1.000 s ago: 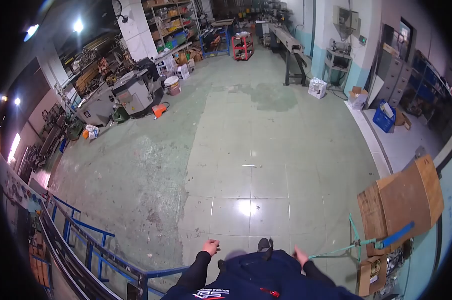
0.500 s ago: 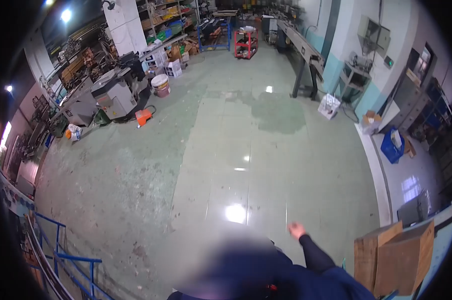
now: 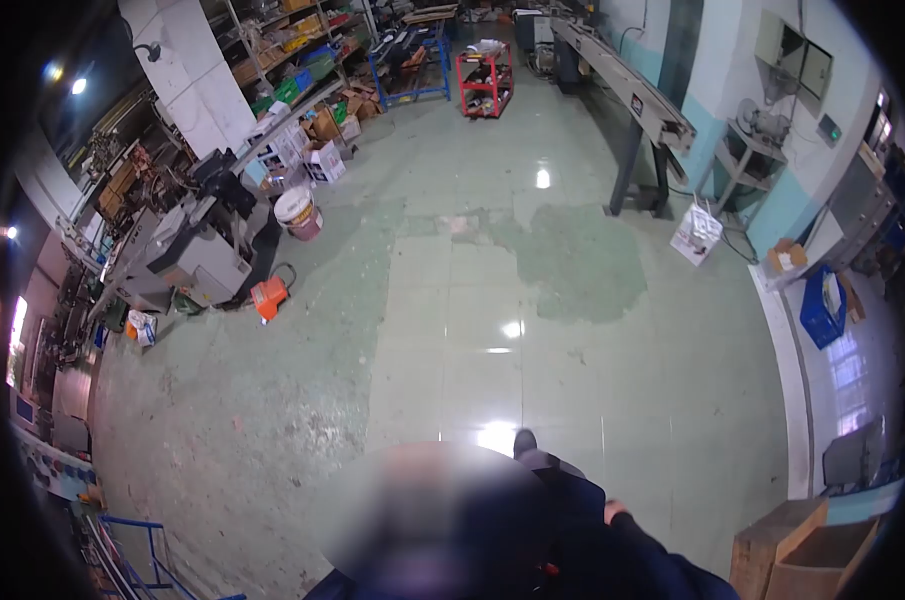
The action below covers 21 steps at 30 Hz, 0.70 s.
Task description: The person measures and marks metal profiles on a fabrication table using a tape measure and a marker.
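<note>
My right hand (image 3: 613,510) hangs low beside my dark-clothed body, above the tiled floor (image 3: 692,440). Only a small part of it shows past the sleeve, so its fingers are hard to make out. No object is visible at that hand. A heavy blur covers the area in front of my torso, and I cannot make out my left hand there. One dark shoe (image 3: 525,441) pokes out ahead of my body.
Wooden boxes (image 3: 772,545) stand close at lower right, and blue rails (image 3: 132,522) at lower left. Farther off are a red cart (image 3: 485,85), a long metal machine bed (image 3: 622,85), a white bucket (image 3: 296,212), an orange object (image 3: 269,297) and a blue crate (image 3: 822,310).
The cart, bucket and machine bed appear larger and nearer. My right hand has swung back toward my body and lower in view. A shoe has come into sight.
</note>
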Available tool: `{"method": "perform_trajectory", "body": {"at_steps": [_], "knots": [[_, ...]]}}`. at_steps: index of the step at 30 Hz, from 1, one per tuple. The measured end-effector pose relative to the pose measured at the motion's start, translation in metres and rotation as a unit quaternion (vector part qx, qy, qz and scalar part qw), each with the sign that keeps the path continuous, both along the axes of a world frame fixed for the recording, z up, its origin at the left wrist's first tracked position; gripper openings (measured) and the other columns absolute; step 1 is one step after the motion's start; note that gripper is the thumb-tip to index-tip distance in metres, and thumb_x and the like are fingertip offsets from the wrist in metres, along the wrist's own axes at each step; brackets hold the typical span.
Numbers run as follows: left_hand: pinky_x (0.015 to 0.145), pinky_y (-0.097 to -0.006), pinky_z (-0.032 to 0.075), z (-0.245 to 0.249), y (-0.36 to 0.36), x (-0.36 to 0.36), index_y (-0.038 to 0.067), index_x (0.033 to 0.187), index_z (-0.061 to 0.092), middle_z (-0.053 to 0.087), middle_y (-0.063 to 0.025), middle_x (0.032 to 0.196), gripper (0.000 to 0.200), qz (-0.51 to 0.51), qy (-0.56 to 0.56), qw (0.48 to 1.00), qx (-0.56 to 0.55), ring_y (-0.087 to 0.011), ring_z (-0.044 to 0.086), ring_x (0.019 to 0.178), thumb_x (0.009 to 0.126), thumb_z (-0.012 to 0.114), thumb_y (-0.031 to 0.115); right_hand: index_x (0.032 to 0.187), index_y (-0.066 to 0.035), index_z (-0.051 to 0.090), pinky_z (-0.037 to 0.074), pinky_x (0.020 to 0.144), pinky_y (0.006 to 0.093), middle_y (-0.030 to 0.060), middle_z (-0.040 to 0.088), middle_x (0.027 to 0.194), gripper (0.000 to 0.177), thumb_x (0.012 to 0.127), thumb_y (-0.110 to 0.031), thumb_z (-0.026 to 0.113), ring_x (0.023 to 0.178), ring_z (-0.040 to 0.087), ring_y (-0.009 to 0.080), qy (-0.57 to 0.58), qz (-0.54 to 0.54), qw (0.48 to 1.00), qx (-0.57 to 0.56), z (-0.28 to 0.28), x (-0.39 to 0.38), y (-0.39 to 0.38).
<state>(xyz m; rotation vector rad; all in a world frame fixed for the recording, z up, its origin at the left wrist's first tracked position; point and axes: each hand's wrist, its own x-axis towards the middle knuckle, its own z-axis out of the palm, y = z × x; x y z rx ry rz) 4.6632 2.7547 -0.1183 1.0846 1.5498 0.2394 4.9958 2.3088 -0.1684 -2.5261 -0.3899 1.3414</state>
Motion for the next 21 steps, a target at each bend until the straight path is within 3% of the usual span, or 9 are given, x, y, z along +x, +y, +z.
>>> {"method": "perform_trajectory", "body": {"at_steps": [1,2,7,9,11,14,19,20,21], "knots": [[0.068,-0.0353,0.056,0.005,0.019,0.016,0.000,0.105,0.064,0.072,-0.0103,0.090,0.033,-0.015,-0.003,1.000,-0.027,-0.0214,0.070,0.078,0.091,0.070,0.030,0.093,0.004,0.074,0.055,0.080,0.0485,0.0251,0.073,0.094,0.070,0.079,-0.065,0.065,0.092,0.072,0.0379,-0.098,0.049,0.994,0.008,-0.070,0.049,0.048],[0.068,-0.0354,0.056,0.005,0.035,0.024,0.000,0.105,0.064,0.072,-0.0105,0.090,0.033,-0.010,-0.019,1.000,-0.022,-0.0211,0.070,0.079,0.091,0.070,0.030,0.104,0.001,0.072,0.049,0.096,0.0477,0.0266,0.069,0.111,0.065,0.084,-0.059,0.059,0.111,0.064,0.0409,-0.080,0.069,0.994,-0.011,-0.013,0.086,0.137],[0.070,-0.0363,0.056,-0.080,0.141,0.061,0.001,0.103,0.066,0.072,-0.0112,0.091,0.033,0.037,-0.042,0.998,0.034,-0.0211,0.068,0.078,0.089,0.072,0.030,0.099,0.000,0.068,0.054,0.081,0.0374,0.0167,0.071,0.091,0.038,0.091,-0.037,0.066,0.084,0.068,0.0249,-0.132,0.061,0.962,0.231,0.124,0.259,0.510],[0.066,-0.0352,0.056,-0.044,0.179,0.087,0.001,0.100,0.067,0.071,-0.0104,0.088,0.030,0.097,0.037,0.991,-0.090,-0.0197,0.067,0.074,0.088,0.071,0.028,0.098,0.000,0.068,0.053,0.076,0.0351,0.0137,0.070,0.086,0.034,0.091,-0.033,0.067,0.078,0.066,0.0206,-0.115,0.030,0.941,0.316,0.136,0.302,0.623],[0.060,-0.0350,0.055,-0.052,0.241,0.098,0.001,0.094,0.069,0.072,-0.0121,0.084,0.030,-0.025,0.124,0.984,-0.123,-0.0197,0.068,0.071,0.087,0.069,0.029,0.100,0.000,0.068,0.052,0.073,0.0351,0.0124,0.068,0.079,0.035,0.090,-0.034,0.068,0.074,0.064,0.0211,-0.111,0.008,0.914,0.390,0.131,0.346,0.725],[0.055,-0.0354,0.054,-0.062,0.344,0.106,0.001,0.085,0.072,0.071,-0.0126,0.076,0.036,-0.150,0.186,0.968,-0.082,-0.0199,0.068,0.065,0.087,0.067,0.037,0.087,0.000,0.065,0.051,0.068,0.0386,0.0114,0.067,0.074,0.035,0.091,-0.035,0.065,0.068,0.062,0.0212,-0.112,-0.008,0.933,0.341,0.106,0.381,0.802],[0.061,-0.0348,0.055,-0.027,0.587,0.186,0.001,0.078,0.073,0.070,-0.0111,0.068,0.045,-0.111,0.132,0.982,-0.084,-0.0201,0.066,0.057,0.086,0.063,0.044,0.083,-0.003,0.070,0.053,0.065,0.0328,0.0096,0.071,0.075,0.035,0.090,-0.037,0.066,0.070,0.067,0.0173,-0.085,0.194,0.968,0.133,-0.001,0.405,0.792],[0.059,-0.0346,0.057,-0.036,0.645,0.203,0.002,0.099,0.072,0.073,-0.0083,0.084,0.042,-0.150,0.149,0.975,-0.067,-0.0196,0.070,0.070,0.085,0.068,0.041,0.080,-0.007,0.074,0.053,0.086,0.0459,0.0146,0.074,0.085,0.055,0.090,-0.057,0.054,0.089,0.069,0.0363,-0.029,0.189,0.981,0.035,-0.002,0.405,0.793],[0.058,-0.0345,0.056,-0.052,0.698,0.219,0.001,0.101,0.071,0.072,-0.0086,0.082,0.042,-0.149,0.147,0.978,0.014,-0.0187,0.070,0.069,0.084,0.070,0.040,0.072,-0.009,0.074,0.054,0.084,0.0450,0.0139,0.073,0.078,0.054,0.090,-0.056,0.054,0.086,0.070,0.0328,-0.017,0.188,0.981,-0.042,0.014,0.401,0.803]]}}
